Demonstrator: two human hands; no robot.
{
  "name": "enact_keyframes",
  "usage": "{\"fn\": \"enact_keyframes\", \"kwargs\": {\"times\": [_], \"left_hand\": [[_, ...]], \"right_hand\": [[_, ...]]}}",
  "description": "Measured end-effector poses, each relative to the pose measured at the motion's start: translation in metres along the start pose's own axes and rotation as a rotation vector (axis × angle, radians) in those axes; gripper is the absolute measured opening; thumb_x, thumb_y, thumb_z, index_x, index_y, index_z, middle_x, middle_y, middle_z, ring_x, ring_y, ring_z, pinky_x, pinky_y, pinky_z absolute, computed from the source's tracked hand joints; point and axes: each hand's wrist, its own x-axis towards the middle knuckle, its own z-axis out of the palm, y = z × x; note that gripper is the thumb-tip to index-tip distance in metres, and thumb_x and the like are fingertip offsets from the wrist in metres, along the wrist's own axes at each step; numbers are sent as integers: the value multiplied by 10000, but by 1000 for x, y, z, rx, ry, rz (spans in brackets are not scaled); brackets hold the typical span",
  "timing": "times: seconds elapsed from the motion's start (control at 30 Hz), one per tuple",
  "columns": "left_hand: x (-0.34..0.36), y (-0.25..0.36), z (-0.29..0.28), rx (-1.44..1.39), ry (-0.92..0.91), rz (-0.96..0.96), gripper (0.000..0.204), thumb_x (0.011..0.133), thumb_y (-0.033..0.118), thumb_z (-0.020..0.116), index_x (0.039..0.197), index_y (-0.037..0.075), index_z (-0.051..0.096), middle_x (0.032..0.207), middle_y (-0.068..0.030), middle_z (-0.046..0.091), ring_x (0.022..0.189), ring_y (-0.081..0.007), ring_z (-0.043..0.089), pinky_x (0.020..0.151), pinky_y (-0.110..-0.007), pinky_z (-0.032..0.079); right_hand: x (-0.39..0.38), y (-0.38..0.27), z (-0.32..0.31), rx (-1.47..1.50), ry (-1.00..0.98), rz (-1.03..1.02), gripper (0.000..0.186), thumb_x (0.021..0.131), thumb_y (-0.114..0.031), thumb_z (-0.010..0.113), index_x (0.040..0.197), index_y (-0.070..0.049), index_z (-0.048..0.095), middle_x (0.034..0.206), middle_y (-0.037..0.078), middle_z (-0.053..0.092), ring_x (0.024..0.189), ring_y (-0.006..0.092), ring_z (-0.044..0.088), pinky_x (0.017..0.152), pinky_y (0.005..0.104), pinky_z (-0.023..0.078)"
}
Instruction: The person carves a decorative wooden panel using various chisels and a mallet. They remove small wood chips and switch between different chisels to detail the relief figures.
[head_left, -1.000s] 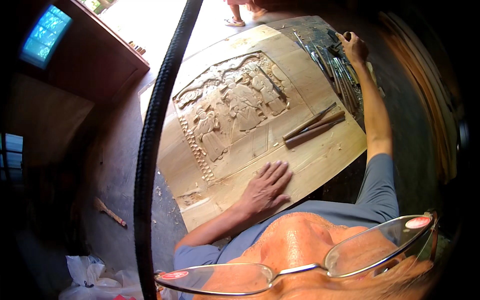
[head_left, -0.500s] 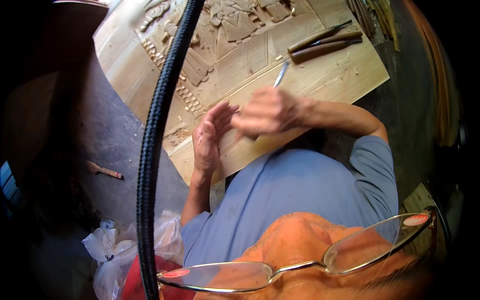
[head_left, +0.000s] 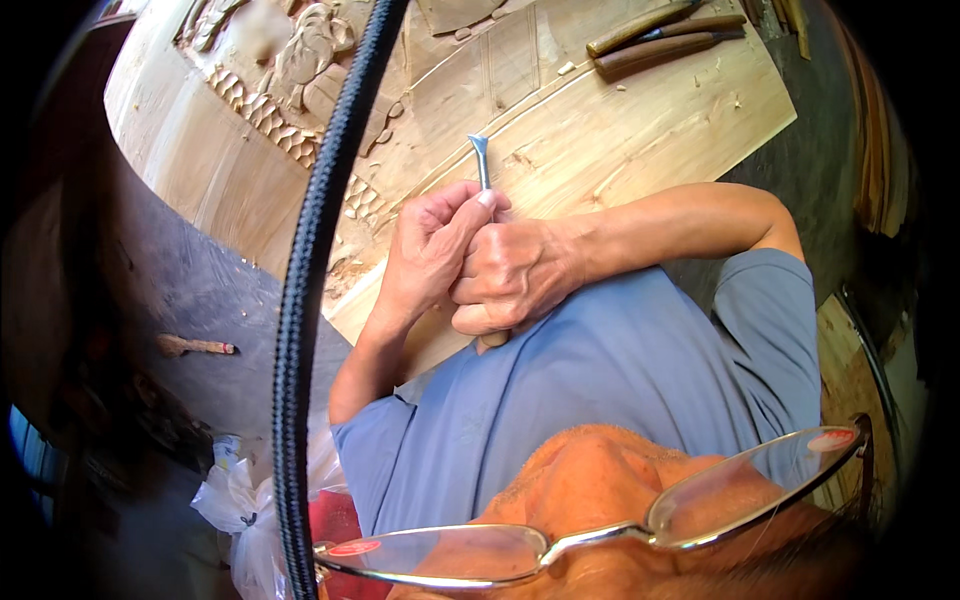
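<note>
Gripping the chisel (head_left: 481, 163) in a closed fist above the board's (head_left: 705, 140) near edge is the right hand (head_left: 515, 270); the left hand (head_left: 428, 248) pinches it behind the blade; raised shapes (head_left: 308, 50) and scalloped border (head_left: 262, 118) are cut, the near strip mostly plain.

Hands (head_left: 512, 270) gripping chisel (head_left: 483, 165) over carved wooden panel (head_left: 665, 130); three tools (head_left: 665, 54) lying farther up.

1. Black braided cord (head_left: 320, 215), running top to bottom.
2. Metal-framed eyeglasses (head_left: 600, 533) at the lower edge.
3. Tied plastic bag (head_left: 255, 545), beside something red (head_left: 335, 520).
4. Short wooden stick (head_left: 197, 346) at left.
5. Long wooden strips (head_left: 880, 170) at right.
</note>
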Motion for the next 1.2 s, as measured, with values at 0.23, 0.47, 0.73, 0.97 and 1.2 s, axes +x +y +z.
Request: {"fn": "enact_keyframes", "kwargs": {"times": [0.23, 0.47, 0.73, 0.97, 1.2], "left_hand": [[8, 12, 10, 65, 102, 34, 256, 1127, 213, 626, 1121, -17, 738, 830, 22, 675, 725, -25, 566, 653, -206, 453], [12, 16, 13, 101, 116, 6, 253, 1120, 216, 645, 1142, -15, 746, 809, 53, 626, 713, -22, 541, 635, -202, 420], [9, 14, 14, 162, 144, 14, 253, 1118, 217, 654, 1103, -13, 758, 795, 56, 617, 713, -16, 525, 624, -202, 406], [8, 14, 13, 198, 138, 34, 259, 1126, 227, 644, 1049, 4, 750, 797, 60, 619, 713, -9, 511, 617, -205, 403], [11, 8, 10, 194, 150, 48, 259, 1113, 225, 646, 973, 14, 704, 777, 47, 599, 713, -25, 498, 623, -232, 412]], "right_hand": [[-6, -5, -4, 38, 26, 116, 486, 835, -533, 769, 708, -99, 591, 666, 52, 610, 625, 254, 657, 630, 410, 519], [-9, -3, -1, 5, 85, 73, 519, 826, -531, 762, 653, -119, 496, 652, 31, 499, 571, 213, 581, 550, 375, 477], [-9, -3, 1, 23, 122, 57, 497, 825, -492, 772, 654, -124, 484, 651, 25, 490, 539, 198, 568, 488, 353, 448], [-5, -5, -6, 72, 134, 82, 495, 824, -479, 792, 672, -117, 491, 671, 33, 487, 531, 210, 550, 484, 367, 449], [-4, -2, -2, 112, 166, 73, 409, 818, -390, 767, 679, -118, 494, 670, 27, 467, 525, 206, 545, 475, 368, 445]]}}
